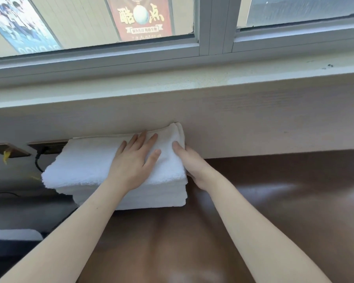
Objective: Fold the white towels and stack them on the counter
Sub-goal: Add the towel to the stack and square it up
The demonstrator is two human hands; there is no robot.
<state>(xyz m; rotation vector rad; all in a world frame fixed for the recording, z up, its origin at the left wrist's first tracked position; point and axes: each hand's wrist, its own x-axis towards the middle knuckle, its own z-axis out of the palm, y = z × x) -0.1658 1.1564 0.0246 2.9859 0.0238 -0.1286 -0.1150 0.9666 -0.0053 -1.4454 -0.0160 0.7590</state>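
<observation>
Brown worktop (253,201) meets a pale wall panel (253,119), and the stack of white towels (86,172) lies there, touching the panel. On top the left hand (135,160) rests flat, fingers straight; the right hand (192,166) grips the stack's right edge, thumb on top.

Both bare forearms reach forward and converge. The left hand (134,160) lies flat on top of the stack (86,170), fingers (152,139) spread. The right hand (192,168) grips the stack's right edge, thumb on top, its other fingers out of sight.
</observation>
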